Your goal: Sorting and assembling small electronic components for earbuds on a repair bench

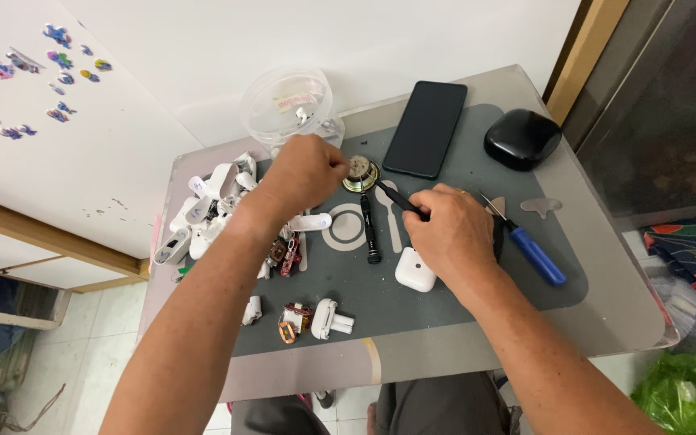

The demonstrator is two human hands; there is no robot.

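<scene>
On the grey mat [445, 298] that covers most of the worktop [606, 322], a small round brass-rimmed speaker [361, 174] lies near the far edge, just left of a black phone [426, 127]. The left hand [304, 176] is curled over the speaker's left side, fingertips bunched at its rim; whether they pinch it or only touch it cannot be told. The right hand [451, 231] sits nearer the person, right of the speaker and apart from it, closed around a thin black tool [396, 197] whose tip points up-left and reaches the speaker's near edge.

Between the two hands a black screwdriver [370, 229] lies on the mat, pointing toward the speaker. A white earbud case [415, 270] rests just under the right hand's wrist side. Right of that hand lies a blue-handled screwdriver [535, 252], and beyond it a glossy black case [522, 138] sits at the mat's far right corner. A clear plastic tub [287, 105] stands behind the left hand. A heap of white shell parts [203, 213] lies at the left edge, and a few loose parts [308, 318] with copper coils lie near the front.
</scene>
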